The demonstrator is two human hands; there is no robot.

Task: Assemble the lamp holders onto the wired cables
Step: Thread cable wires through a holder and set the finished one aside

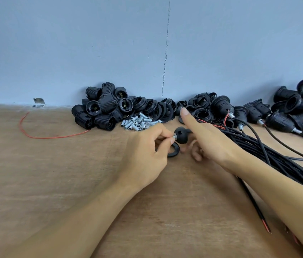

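My left hand (147, 148) pinches a small silver threaded tube (175, 136) that sits in the end of a black lamp holder cap (181, 135). Its lower fingers also hold a black ring (174, 150). My right hand (208, 140) holds the cap from the other side with its lower fingers, while its index finger points straight out toward the wall. A bundle of black cables (277, 155) runs under my right forearm, with red wire ends showing near the cap.
On the wooden table (53, 174), against the blue wall, lie a pile of black threaded holder bodies (100, 110), a heap of silver tubes (139, 123) and several black rings (158, 108). Assembled holders on cables (286, 112) lie at right. A loose red wire (44, 135) lies left.
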